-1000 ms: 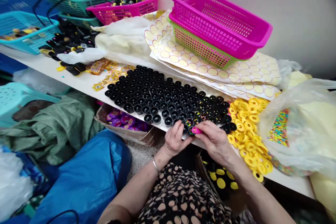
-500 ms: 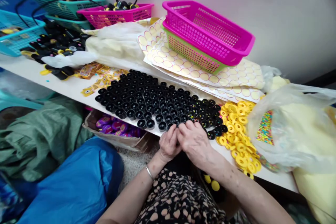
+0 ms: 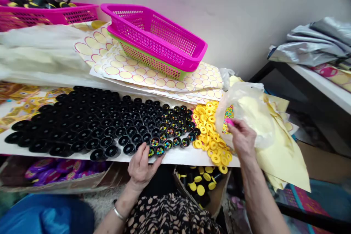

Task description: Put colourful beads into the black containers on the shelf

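Note:
Several rows of small black cups point(image 3: 120, 130) cover the table, and those toward the right hold coloured beads. My left hand point(image 3: 143, 168) rests at the table's front edge, thumb and fingers apart around the bead-filled cups point(image 3: 160, 149) nearest me. Over on the right, my right hand point(image 3: 243, 137) pinches a small pink scoop point(image 3: 229, 121), mostly hidden by the fingers. It is at the mouth of a clear plastic bag point(image 3: 253, 113) with multicoloured beads point(image 3: 228, 111) inside. Yellow ring caps point(image 3: 210, 128) lie heaped between the cups and the bag.
Behind the cups, a pink basket point(image 3: 164, 40) nested in a green one stands on sticker sheets point(image 3: 126, 74). Below the table are a box of black and yellow pieces point(image 3: 201, 190) and a carton of purple packs point(image 3: 65, 170). Shelving point(image 3: 318, 80) stands at right.
My hands, together at the front row of cups before, are now apart. My right hand has moved right to the bead bag with the pink scoop; my left stays by the cups. The view has turned right.

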Demonstrator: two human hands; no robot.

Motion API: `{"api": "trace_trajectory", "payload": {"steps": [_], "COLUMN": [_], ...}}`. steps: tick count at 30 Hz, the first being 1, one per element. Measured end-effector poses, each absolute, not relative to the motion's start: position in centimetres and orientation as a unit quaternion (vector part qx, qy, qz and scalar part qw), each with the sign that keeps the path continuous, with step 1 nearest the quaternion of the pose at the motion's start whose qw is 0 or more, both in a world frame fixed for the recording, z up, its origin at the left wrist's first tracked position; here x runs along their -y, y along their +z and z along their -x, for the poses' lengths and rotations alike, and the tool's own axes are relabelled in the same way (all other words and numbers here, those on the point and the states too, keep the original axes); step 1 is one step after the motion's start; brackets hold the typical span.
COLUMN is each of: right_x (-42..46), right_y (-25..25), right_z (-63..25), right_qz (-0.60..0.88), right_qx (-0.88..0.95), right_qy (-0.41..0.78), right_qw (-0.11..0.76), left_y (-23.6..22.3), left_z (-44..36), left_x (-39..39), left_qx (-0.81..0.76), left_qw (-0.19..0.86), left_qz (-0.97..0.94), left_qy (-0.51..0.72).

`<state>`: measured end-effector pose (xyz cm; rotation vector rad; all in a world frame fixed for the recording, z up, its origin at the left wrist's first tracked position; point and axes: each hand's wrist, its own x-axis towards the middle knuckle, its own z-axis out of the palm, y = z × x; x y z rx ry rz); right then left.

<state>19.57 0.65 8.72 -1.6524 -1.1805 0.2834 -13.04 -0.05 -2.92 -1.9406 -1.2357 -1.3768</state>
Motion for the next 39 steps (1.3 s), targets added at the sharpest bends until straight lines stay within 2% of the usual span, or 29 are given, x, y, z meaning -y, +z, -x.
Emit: {"api": "trace_trajectory", "payload": {"steps": [2,5,6,8,12,16,23,29,34,36,39], "right_x": [-1.7,-3.7,-4.4,-5.5,-6.3,-5.4,-3.4,-2.2,-1.1,-0.9,-0.9], "right_y": [8.1,7.3,7.0,6.6,6.3,5.9,5.3,6.0,7.6,8.2,8.9], "right_z": [-23.8,-26.8,-27.0,-26.7,-25.9,-26.4,-27.0,-26.5,-23.7,-21.2,-15.9], "right_qz": [0.760,0.798,0.797,0.789,0.750,0.714,0.678,0.655,0.581,0.543,0.525], "right_qx": [0.511,0.573,0.581,0.584,0.593,0.570,0.477,0.425,0.370,0.383,0.452], "right_qy": [0.050,0.088,0.116,0.167,0.250,0.308,0.266,0.267,0.249,0.291,0.383], "right_qw": [0.398,0.162,0.118,0.095,0.154,0.265,0.492,0.565,0.681,0.688,0.611], "left_y": [-2.7,-2.5,-2.4,-2.5,-2.7,-2.8,-2.7,-2.4,-2.5,-2.7,-2.8], "left_z": [13.0,13.0,13.0,13.0,13.1,13.2,13.3,13.0,12.9,13.0,13.0], "left_x": [0.1,0.4,0.4,0.5,0.5,0.1,-0.4,-0.2,1.1,1.4,1.6], "left_qx": [0.449,0.451,0.452,0.455,0.453,0.449,0.441,0.437,0.461,0.467,0.471], "left_qw": [0.228,0.215,0.212,0.211,0.214,0.235,0.259,0.243,0.193,0.185,0.180], "left_qz": [0.707,0.712,0.713,0.712,0.717,0.713,0.708,0.712,0.716,0.716,0.712], "left_qy": [-0.496,-0.493,-0.493,-0.491,-0.485,-0.484,-0.487,-0.492,-0.488,-0.484,-0.489]}}
